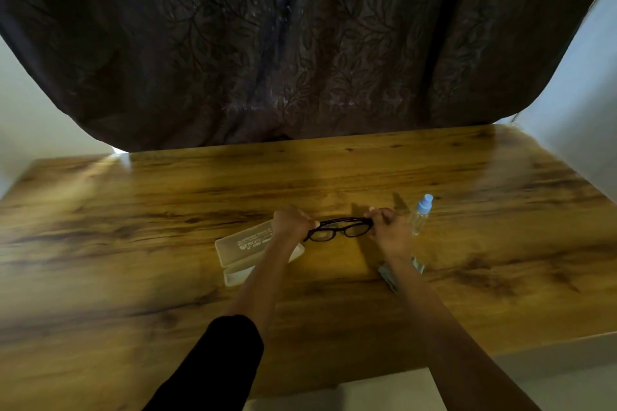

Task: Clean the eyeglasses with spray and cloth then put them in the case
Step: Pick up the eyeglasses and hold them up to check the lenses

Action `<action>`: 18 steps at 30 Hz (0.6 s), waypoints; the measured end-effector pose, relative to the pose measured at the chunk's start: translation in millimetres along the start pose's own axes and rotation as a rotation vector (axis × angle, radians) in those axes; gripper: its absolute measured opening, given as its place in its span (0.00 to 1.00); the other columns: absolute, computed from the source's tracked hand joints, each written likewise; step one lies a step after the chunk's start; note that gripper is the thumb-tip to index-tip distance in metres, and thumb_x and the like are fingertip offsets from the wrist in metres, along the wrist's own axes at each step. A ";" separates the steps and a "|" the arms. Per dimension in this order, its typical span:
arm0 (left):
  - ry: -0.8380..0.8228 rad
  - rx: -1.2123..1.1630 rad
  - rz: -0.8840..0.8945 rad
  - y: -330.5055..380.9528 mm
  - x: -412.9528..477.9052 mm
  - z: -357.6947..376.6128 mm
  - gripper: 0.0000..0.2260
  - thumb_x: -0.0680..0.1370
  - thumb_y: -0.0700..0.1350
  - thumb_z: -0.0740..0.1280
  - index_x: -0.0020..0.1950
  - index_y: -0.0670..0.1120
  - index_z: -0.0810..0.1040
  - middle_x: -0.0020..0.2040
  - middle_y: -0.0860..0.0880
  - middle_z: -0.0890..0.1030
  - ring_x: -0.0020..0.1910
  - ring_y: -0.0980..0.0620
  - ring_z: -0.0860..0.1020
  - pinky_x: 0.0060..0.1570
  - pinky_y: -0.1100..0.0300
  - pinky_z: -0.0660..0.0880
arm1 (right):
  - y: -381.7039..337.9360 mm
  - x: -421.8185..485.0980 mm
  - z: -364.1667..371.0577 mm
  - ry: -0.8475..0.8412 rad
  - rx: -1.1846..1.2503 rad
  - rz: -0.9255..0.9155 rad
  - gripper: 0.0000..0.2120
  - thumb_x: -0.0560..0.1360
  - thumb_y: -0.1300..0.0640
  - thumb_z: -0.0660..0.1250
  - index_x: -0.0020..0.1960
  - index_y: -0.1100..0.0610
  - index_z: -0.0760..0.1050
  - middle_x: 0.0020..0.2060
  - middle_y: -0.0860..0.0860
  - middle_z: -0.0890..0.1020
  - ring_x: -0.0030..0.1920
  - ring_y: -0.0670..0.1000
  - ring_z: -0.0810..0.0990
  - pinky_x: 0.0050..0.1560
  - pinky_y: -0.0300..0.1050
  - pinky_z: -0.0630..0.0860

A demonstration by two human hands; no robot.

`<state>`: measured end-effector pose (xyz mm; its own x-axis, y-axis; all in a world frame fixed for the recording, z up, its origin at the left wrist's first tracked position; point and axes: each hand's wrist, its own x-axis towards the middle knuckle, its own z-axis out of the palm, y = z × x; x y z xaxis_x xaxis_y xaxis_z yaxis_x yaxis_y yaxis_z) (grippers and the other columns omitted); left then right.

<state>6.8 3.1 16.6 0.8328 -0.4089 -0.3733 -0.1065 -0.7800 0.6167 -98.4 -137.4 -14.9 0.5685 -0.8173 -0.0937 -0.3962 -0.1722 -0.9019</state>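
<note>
Dark oval-rimmed eyeglasses (339, 229) are pinched at both ends by the left hand (291, 222) and right hand (389, 231), centre frame, over a glossy wood-grain table (133, 210). They are flanked by a pale open case (240, 245) and a clear blue-capped bottle (420, 215).

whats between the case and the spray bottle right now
Head view: the eyeglasses, gripped at one end by the left hand and at the other by the right hand, fill that stretch.

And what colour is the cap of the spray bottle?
Light blue; the cap tops a clear spray bottle, seen in the head view.
</note>
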 end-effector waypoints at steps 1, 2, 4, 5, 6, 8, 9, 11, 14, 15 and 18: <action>0.013 -0.043 0.003 -0.6 -2.1 -1.8 0.08 0.74 0.48 0.69 0.36 0.48 0.76 0.37 0.50 0.77 0.44 0.50 0.79 0.51 0.57 0.76 | -1.3 0.9 -0.3 -0.004 0.012 0.001 0.10 0.76 0.50 0.63 0.41 0.53 0.79 0.38 0.53 0.83 0.40 0.55 0.82 0.46 0.58 0.79; 0.029 -0.087 0.005 -0.8 -4.6 -3.2 0.06 0.74 0.47 0.69 0.38 0.47 0.79 0.39 0.49 0.80 0.46 0.50 0.80 0.52 0.57 0.76 | -4.0 0.8 -1.0 -0.009 0.020 -0.001 0.08 0.75 0.51 0.65 0.40 0.52 0.79 0.38 0.53 0.83 0.41 0.54 0.82 0.47 0.58 0.79; 0.102 -0.127 0.027 -1.1 -11.1 -5.7 0.07 0.74 0.45 0.69 0.48 0.44 0.83 0.48 0.46 0.83 0.51 0.49 0.80 0.53 0.57 0.75 | -9.0 -0.7 -2.2 -0.015 0.036 -0.014 0.05 0.74 0.55 0.67 0.39 0.51 0.78 0.38 0.51 0.83 0.42 0.53 0.82 0.49 0.56 0.79; 0.140 -0.129 0.040 -0.8 -13.6 -6.5 0.08 0.74 0.44 0.69 0.50 0.43 0.83 0.51 0.45 0.83 0.52 0.49 0.79 0.52 0.58 0.74 | -11.3 -2.0 -3.1 -0.017 0.043 -0.025 0.04 0.73 0.57 0.68 0.39 0.51 0.78 0.37 0.50 0.82 0.42 0.52 0.82 0.49 0.55 0.79; 0.170 -0.122 0.054 0.1 -16.1 -7.3 0.08 0.75 0.44 0.68 0.51 0.44 0.83 0.52 0.45 0.83 0.52 0.49 0.80 0.51 0.59 0.74 | -13.3 -3.3 -4.0 -0.020 0.044 -0.037 0.05 0.72 0.58 0.69 0.39 0.51 0.77 0.36 0.47 0.81 0.42 0.51 0.81 0.50 0.54 0.79; 0.216 -0.084 0.081 2.0 -20.8 -9.0 0.08 0.76 0.44 0.67 0.51 0.44 0.83 0.51 0.46 0.83 0.50 0.50 0.80 0.46 0.63 0.72 | -17.1 -5.7 -5.8 -0.027 0.050 -0.049 0.05 0.71 0.60 0.70 0.40 0.52 0.77 0.34 0.43 0.79 0.41 0.49 0.80 0.50 0.53 0.79; 0.241 -0.068 0.095 2.2 -21.9 -9.3 0.08 0.76 0.44 0.66 0.51 0.44 0.83 0.51 0.46 0.83 0.49 0.51 0.80 0.44 0.64 0.71 | -18.6 -6.2 -6.8 -0.031 0.059 -0.048 0.05 0.71 0.61 0.71 0.40 0.52 0.76 0.33 0.42 0.79 0.41 0.48 0.80 0.50 0.53 0.79; 0.299 -0.063 0.125 1.3 -24.2 -8.8 0.08 0.77 0.43 0.65 0.50 0.44 0.83 0.50 0.47 0.84 0.49 0.51 0.80 0.44 0.66 0.69 | -21.0 -6.5 -8.2 -0.037 0.095 -0.046 0.07 0.70 0.61 0.72 0.38 0.52 0.75 0.33 0.43 0.78 0.41 0.49 0.80 0.49 0.54 0.79; 0.396 -0.052 0.168 -0.3 -26.6 -7.8 0.08 0.78 0.44 0.64 0.48 0.43 0.83 0.45 0.46 0.84 0.41 0.52 0.79 0.40 0.66 0.68 | -24.2 -5.0 -10.2 -0.044 0.166 -0.035 0.10 0.68 0.62 0.73 0.36 0.50 0.74 0.33 0.47 0.78 0.42 0.53 0.80 0.49 0.57 0.79; 0.422 -0.051 0.184 -0.9 -27.4 -7.9 0.09 0.78 0.44 0.64 0.47 0.42 0.82 0.41 0.45 0.83 0.36 0.54 0.77 0.35 0.67 0.68 | -25.4 -4.4 -11.3 -0.052 0.182 -0.025 0.10 0.68 0.62 0.73 0.37 0.50 0.74 0.34 0.48 0.78 0.42 0.53 0.80 0.50 0.57 0.79; 0.494 -0.158 0.185 -4.8 -27.8 -13.0 0.09 0.78 0.41 0.63 0.45 0.39 0.81 0.35 0.47 0.78 0.29 0.56 0.73 0.27 0.71 0.67 | -25.9 -1.4 -15.5 -0.061 0.226 -0.001 0.11 0.69 0.65 0.72 0.38 0.51 0.74 0.34 0.49 0.78 0.43 0.53 0.79 0.52 0.57 0.78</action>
<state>-8.8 24.4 33.0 0.9679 -0.2318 0.0969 -0.2238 -0.6202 0.7518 -100.0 -140.3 15.1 0.6142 -0.7812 -0.1119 -0.2281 -0.0399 -0.9728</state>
